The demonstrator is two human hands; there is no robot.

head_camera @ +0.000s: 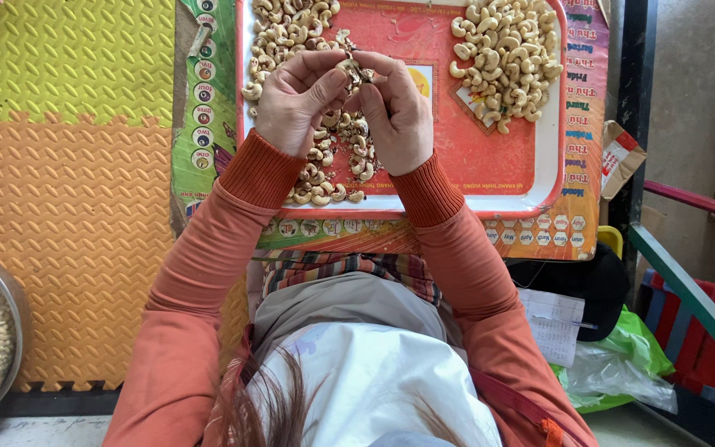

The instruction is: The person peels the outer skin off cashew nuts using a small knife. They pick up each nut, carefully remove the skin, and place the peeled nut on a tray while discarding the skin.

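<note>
Head view: cashew nut (351, 69) pinched between fingertips of left hand (294, 103) and right hand (397, 112), held over red tray (490, 170). Risk judged: kernel snapped or dropped among unpeeled cashews (328, 157) if squeezed hard.

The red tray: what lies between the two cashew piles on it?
In the head view, bare red tray separates the pale pile from the darker pile.
</note>
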